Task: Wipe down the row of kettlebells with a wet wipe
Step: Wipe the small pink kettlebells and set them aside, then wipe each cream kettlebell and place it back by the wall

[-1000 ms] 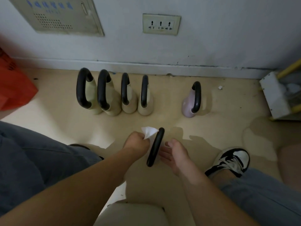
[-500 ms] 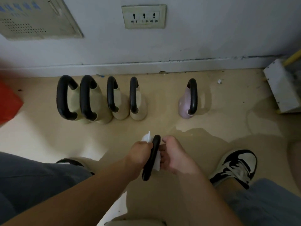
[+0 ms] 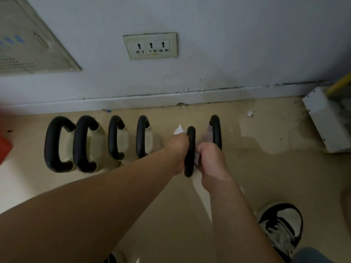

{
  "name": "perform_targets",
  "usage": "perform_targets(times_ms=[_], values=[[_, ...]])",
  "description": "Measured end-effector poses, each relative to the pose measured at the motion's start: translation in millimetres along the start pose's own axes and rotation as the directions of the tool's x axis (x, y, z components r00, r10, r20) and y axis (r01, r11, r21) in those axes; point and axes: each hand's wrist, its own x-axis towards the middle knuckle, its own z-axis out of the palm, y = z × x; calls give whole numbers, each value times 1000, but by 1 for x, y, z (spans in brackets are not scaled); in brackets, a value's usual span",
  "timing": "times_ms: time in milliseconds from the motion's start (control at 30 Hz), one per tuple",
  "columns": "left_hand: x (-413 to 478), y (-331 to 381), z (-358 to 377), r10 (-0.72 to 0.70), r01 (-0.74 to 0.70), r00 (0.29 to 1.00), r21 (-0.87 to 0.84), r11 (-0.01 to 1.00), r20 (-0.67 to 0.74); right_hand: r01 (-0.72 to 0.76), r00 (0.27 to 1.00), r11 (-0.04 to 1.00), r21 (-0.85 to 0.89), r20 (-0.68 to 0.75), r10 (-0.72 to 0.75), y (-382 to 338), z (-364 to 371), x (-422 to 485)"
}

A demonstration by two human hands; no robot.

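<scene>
Between the hands, kettlebell stands upright, its black handle's long axis running toward the wall; left hand pinches wet wipe against it, right hand curled gripping the other side; blue print on wall panel, up-left of left hand, unreadable

- Black-handled kettlebell: upright, between left grip and right grip.
- White wet wipe: pokes above left grip.
- Four cream kettlebells: row left of left grip.
- Pink kettlebell: just beyond right grip.
</scene>
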Motion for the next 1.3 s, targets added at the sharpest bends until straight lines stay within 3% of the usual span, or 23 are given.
perform_targets(times_ms=[133, 333, 467, 600, 667, 733, 900, 1000, 1067, 1133, 1200, 1233, 1300], values=[[19, 17, 20, 29, -28, 997, 3, 1000, -70, 114, 993, 979, -171, 22, -112, -6, 5, 13], [29, 18, 16, 55, -55, 998, -5, 998, -33, 249, 967, 939, -236, 1, -256, -1, 8, 11], [21, 13, -4, 175, -174, 984, 183, 968, 6, 350, 908, 886, -304, -121, -400, 3, 16, 1], [9, 7, -49, 366, -329, 929, 345, 879, -46, 456, 847, 778, -432, -59, -529, 15, 40, -7], [3, 4, -82, 405, -361, 913, 385, 849, -37, 453, 861, 780, -431, -14, -508, 19, 59, -11], [-1, 8, -117, 469, -381, 877, 448, 809, -101, 401, 909, 846, -350, 42, -414, 24, 77, -15], [1, 45, -185, 665, -409, 674, 588, 698, -320, 219, 973, 939, -266, 135, -188, 44, 108, -18], [15, 50, -186, 754, -412, 622, 732, 543, -209, 142, 985, 955, -262, 136, -110, 50, 119, -4], [33, 41, -174, 722, -356, 685, 819, 450, -99, 101, 989, 968, -231, 131, -72, 48, 121, 7], [51, 34, -155, 597, -311, 795, 774, 552, -107, 63, 992, 982, -178, 117, -43, 44, 121, 14], [56, 34, -133, 350, -228, 915, 462, 857, -199, 61, 993, 987, -151, 106, -45, 44, 118, 19], [54, 36, -125, 204, -144, 953, 256, 956, -226, 67, 993, 986, -152, 108, -51, 45, 116, 20], [52, 38, -116, 77, -62, 975, 81, 995, -209, 77, 993, 985, -152, 99, -62, 47, 114, 24]])
